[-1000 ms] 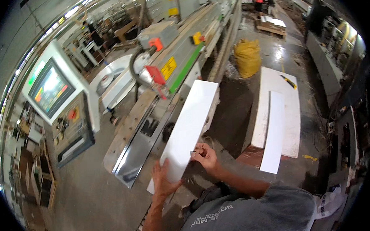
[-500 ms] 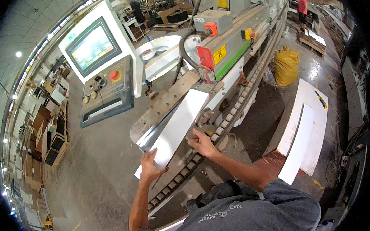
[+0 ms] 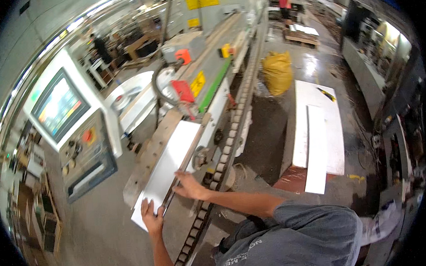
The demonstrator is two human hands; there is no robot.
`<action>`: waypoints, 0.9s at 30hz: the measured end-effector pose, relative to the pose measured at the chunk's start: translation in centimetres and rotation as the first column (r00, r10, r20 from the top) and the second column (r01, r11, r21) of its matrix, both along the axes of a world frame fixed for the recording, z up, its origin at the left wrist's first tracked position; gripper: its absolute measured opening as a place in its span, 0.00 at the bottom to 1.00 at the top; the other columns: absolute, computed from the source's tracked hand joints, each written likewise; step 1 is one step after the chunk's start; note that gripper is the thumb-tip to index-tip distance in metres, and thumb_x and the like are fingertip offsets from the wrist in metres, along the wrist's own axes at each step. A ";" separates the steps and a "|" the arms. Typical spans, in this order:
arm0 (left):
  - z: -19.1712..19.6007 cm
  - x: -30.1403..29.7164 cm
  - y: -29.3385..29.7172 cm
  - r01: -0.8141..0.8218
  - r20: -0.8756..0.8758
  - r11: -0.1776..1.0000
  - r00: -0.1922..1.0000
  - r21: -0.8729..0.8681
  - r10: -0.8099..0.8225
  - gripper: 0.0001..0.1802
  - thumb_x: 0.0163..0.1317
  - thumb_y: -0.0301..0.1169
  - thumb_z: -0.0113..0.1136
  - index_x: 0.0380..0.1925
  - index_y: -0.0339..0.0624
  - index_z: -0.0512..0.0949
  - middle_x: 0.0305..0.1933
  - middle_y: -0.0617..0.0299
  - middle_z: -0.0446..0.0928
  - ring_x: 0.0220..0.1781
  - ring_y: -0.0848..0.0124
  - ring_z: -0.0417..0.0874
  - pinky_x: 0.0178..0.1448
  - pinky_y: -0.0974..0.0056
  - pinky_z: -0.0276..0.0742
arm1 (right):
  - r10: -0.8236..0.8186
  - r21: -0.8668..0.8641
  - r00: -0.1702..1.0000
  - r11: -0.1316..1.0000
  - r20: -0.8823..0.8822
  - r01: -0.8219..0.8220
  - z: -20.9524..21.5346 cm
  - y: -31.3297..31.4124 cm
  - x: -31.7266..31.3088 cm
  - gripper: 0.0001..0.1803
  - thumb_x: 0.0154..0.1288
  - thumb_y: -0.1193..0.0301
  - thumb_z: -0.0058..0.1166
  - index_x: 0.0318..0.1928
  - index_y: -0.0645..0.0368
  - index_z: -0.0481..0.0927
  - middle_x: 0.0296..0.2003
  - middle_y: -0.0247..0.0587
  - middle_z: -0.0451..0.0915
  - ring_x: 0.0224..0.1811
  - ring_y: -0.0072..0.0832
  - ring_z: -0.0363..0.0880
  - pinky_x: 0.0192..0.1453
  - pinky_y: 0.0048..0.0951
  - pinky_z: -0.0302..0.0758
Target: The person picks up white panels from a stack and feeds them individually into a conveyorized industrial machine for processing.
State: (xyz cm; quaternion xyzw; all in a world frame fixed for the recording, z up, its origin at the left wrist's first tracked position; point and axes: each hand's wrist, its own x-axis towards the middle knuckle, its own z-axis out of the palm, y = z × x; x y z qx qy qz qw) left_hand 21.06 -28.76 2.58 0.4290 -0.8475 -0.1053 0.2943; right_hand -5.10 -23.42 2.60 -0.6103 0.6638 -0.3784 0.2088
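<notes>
A long white board point(image 3: 170, 153) lies on the infeed of a large machine, along a narrow strip-like guide point(image 3: 193, 146) on its right. My left hand point(image 3: 153, 218) rests on the board's near end, its fingers spread over the top. Farther up, my right hand point(image 3: 189, 186) touches the right edge of the board and the guide, with thumb and fingers apart. A worn plate with holes point(image 3: 150, 167) runs along the board's left side. The board's far end reaches the machine head near a red guard point(image 3: 183, 91).
Left stands a control panel point(image 3: 85, 135) with a lit screen. A roller chain track point(image 3: 222, 164) runs along the machine's right. Beyond it are a stack topped with white boards point(image 3: 331, 141), a loose white strip point(image 3: 315, 151), a cutter knife point(image 3: 326, 94) and a yellow sack point(image 3: 277, 73). Two people stand far off.
The view has turned right, so the scene sits farther left. The board now lies straighter against the guide. My right hand has moved from beside the machine's knob to the board's edge.
</notes>
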 end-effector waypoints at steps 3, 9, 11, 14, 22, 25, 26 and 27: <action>0.3 -0.6 0.1 0.028 0.007 0.999 1.000 -0.016 -0.028 0.28 0.56 0.35 0.73 0.54 0.30 0.81 0.69 0.38 0.72 0.72 0.42 0.70 0.75 0.47 0.63 | 0.014 -0.020 0.997 1.000 0.079 -0.012 0.5 0.3 -0.2 0.40 0.70 0.57 0.58 0.70 0.75 0.62 0.71 0.68 0.63 0.78 0.55 0.56 0.82 0.49 0.51; 0.1 -0.6 -0.4 0.049 0.001 0.999 0.999 0.011 -0.049 0.29 0.56 0.34 0.72 0.56 0.29 0.80 0.70 0.38 0.71 0.73 0.41 0.69 0.77 0.47 0.62 | 0.015 0.009 0.986 1.000 0.166 -0.017 1.8 0.8 -0.7 0.41 0.68 0.57 0.59 0.70 0.76 0.62 0.70 0.71 0.62 0.78 0.56 0.55 0.82 0.52 0.48; 0.0 -0.5 -0.6 0.062 -0.005 0.998 0.998 0.018 -0.062 0.29 0.57 0.34 0.71 0.56 0.28 0.80 0.70 0.37 0.71 0.73 0.41 0.69 0.77 0.47 0.61 | 0.006 -0.008 0.984 1.000 0.180 -0.005 1.3 0.6 -0.6 0.42 0.68 0.57 0.60 0.70 0.76 0.62 0.70 0.71 0.62 0.78 0.57 0.55 0.82 0.52 0.48; 0.1 -0.4 -0.6 0.061 -0.017 0.997 0.998 0.041 -0.060 0.29 0.58 0.35 0.70 0.56 0.27 0.79 0.70 0.37 0.70 0.74 0.41 0.68 0.78 0.47 0.60 | 0.024 -0.008 0.980 1.000 0.199 -0.023 1.6 0.6 -0.7 0.43 0.67 0.56 0.60 0.70 0.76 0.62 0.70 0.72 0.62 0.77 0.57 0.55 0.82 0.52 0.48; 0.2 -0.7 -0.4 0.065 -0.011 0.996 0.998 0.064 -0.065 0.29 0.58 0.34 0.69 0.57 0.27 0.79 0.71 0.38 0.70 0.75 0.44 0.66 0.78 0.48 0.59 | 0.020 0.047 0.975 0.998 0.220 -0.031 1.6 0.6 -0.5 0.43 0.66 0.56 0.61 0.71 0.74 0.62 0.71 0.72 0.60 0.75 0.54 0.61 0.83 0.52 0.46; 0.2 -0.8 -0.3 0.060 -0.011 0.996 0.998 0.064 -0.059 0.28 0.58 0.33 0.69 0.57 0.27 0.79 0.71 0.38 0.70 0.76 0.44 0.67 0.78 0.49 0.59 | 0.028 0.068 0.970 0.997 0.243 -0.046 1.6 0.5 -0.5 0.43 0.66 0.55 0.62 0.71 0.74 0.62 0.72 0.72 0.59 0.75 0.53 0.63 0.83 0.51 0.45; 0.2 -0.7 -0.3 0.061 -0.008 0.996 0.998 0.063 -0.060 0.28 0.58 0.33 0.69 0.57 0.27 0.79 0.71 0.39 0.70 0.76 0.44 0.67 0.78 0.49 0.59 | 0.017 0.065 0.975 0.997 0.223 -0.032 1.6 0.5 -0.4 0.43 0.66 0.55 0.62 0.71 0.74 0.62 0.72 0.72 0.59 0.74 0.52 0.63 0.83 0.51 0.45; 0.3 -0.6 -0.3 0.060 -0.007 0.996 0.998 0.062 -0.060 0.28 0.58 0.33 0.69 0.57 0.27 0.79 0.71 0.39 0.70 0.75 0.44 0.67 0.78 0.49 0.60 | 0.008 0.061 0.979 0.998 0.203 -0.021 1.8 0.6 -0.2 0.44 0.66 0.55 0.62 0.71 0.74 0.62 0.72 0.72 0.59 0.74 0.52 0.64 0.83 0.51 0.45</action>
